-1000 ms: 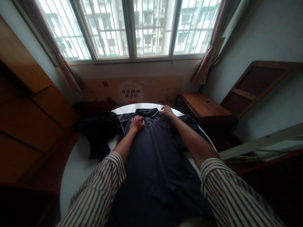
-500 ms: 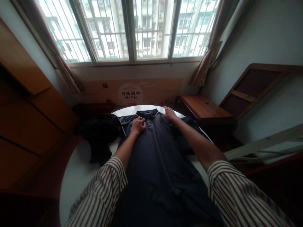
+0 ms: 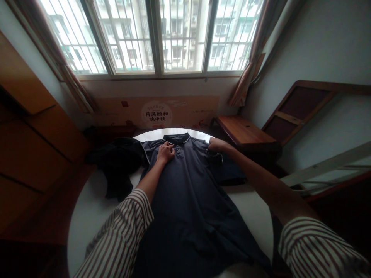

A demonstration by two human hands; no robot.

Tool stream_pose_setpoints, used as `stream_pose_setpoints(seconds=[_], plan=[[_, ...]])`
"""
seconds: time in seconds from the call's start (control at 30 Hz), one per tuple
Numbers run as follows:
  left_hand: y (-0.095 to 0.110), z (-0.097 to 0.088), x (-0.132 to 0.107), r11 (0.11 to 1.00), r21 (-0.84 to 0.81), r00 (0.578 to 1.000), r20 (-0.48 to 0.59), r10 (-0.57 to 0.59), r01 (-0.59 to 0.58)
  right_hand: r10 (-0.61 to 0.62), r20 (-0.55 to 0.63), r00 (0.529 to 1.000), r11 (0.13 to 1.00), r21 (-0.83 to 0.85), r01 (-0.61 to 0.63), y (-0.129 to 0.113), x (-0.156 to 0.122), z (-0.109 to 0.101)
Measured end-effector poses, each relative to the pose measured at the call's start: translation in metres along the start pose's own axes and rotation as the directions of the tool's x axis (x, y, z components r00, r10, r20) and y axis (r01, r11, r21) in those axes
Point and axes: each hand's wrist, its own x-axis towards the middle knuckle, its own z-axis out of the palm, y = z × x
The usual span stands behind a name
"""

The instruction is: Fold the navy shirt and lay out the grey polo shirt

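A dark navy polo shirt [image 3: 185, 200] with a white-edged collar lies spread front up, collar at the far end, on a round white table [image 3: 87, 216]. My left hand [image 3: 165, 152] presses on the shirt's chest, left of the button placket and just below the collar. Its fingers lie over the cloth and hold nothing. My right hand [image 3: 217, 144] is at the shirt's right sleeve, fingers closed on the cloth near the shoulder. The white-edged sleeve opening hangs just below that hand.
A bundle of black clothing [image 3: 118, 162] sits on the table's left side. Beneath my right forearm lies more dark folded cloth [image 3: 228, 172]. Beyond the table are a low wooden table [image 3: 246, 129], a printed panel [image 3: 185, 110] and a barred window [image 3: 179, 38].
My right hand has moved right, from beside the collar to the sleeve, and the sleeve edge has shifted with it. The left hand stays on the chest. The view has shifted slightly.
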Motion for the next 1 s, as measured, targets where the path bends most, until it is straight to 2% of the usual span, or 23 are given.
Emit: stream_pose_setpoints(seconds=[0.1, 0.2, 0.27, 0.37, 0.43, 0.5, 0.57, 0.6, 0.67, 0.7, 0.8, 0.87, 0.93, 1.0], plan=[[-0.001, 0.002, 0.001, 1.0, 0.0, 1.0, -0.001, -0.003, 0.003, 0.041, -0.051, 0.998, 0.998, 0.048, -0.039, 0.017, -0.002, -0.019], [-0.001, 0.002, 0.001, 1.0, 0.0, 1.0, 0.002, -0.008, 0.008, 0.059, -0.183, 0.981, 0.996, 0.083, -0.045, 0.038, -0.006, -0.036], [-0.001, 0.001, 0.0, 1.0, -0.003, 1.0, -0.003, -0.008, 0.008, 0.067, -0.275, 0.959, 0.995, 0.092, -0.044, 0.05, -0.014, -0.04], [-0.001, -0.001, 0.0, 1.0, -0.011, 1.0, -0.015, -0.001, 0.001, 0.062, -0.387, 0.92, 0.995, 0.09, -0.029, 0.06, -0.041, -0.031], [0.0, -0.003, 0.001, 1.0, -0.026, 1.0, -0.018, 0.011, -0.012, -0.045, -0.441, 0.897, 0.99, 0.1, 0.099, 0.058, -0.074, -0.019], [0.002, -0.008, 0.001, 0.998, -0.052, 0.999, -0.026, 0.034, -0.035, -0.258, -0.431, 0.865, 0.933, 0.121, 0.339, 0.051, -0.12, -0.006], [0.006, -0.017, -0.005, 0.993, -0.086, 0.996, -0.02, 0.084, -0.085, -0.481, -0.316, 0.818, 0.827, 0.146, 0.543, 0.042, -0.175, 0.005], [0.008, -0.025, -0.012, 0.985, -0.112, 0.991, 0.005, 0.132, -0.131, -0.554, -0.237, 0.798, 0.792, 0.146, 0.593, 0.038, -0.203, 0.01], [0.013, -0.047, -0.04, 0.946, -0.198, 0.958, 0.077, 0.275, -0.256, -0.655, -0.089, 0.75, 0.731, 0.177, 0.659, 0.036, -0.256, 0.017], [0.015, -0.062, -0.061, 0.911, -0.254, 0.925, 0.116, 0.361, -0.323, -0.673, -0.038, 0.739, 0.72, 0.193, 0.666, 0.038, -0.278, 0.02], [0.02, -0.116, -0.145, 0.808, -0.372, 0.815, 0.188, 0.548, -0.457, -0.665, 0.003, 0.746, 0.73, 0.213, 0.65, 0.052, -0.326, 0.032], [0.022, -0.151, -0.209, 0.775, -0.397, 0.741, 0.276, 0.612, -0.492, -0.665, -0.009, 0.747, 0.729, 0.213, 0.651, 0.064, -0.343, 0.043], [0.02, -0.175, -0.266, 0.783, -0.36, 0.719, 0.323, 0.615, -0.508, -0.666, -0.065, 0.743, 0.723, 0.19, 0.664, 0.073, -0.351, 0.055], [0.015, -0.186, -0.309, 0.793, -0.283, 0.726, 0.322, 0.608, -0.539, -0.654, -0.19, 0.732, 0.72, 0.142, 0.68, 0.077, -0.355, 0.067]])
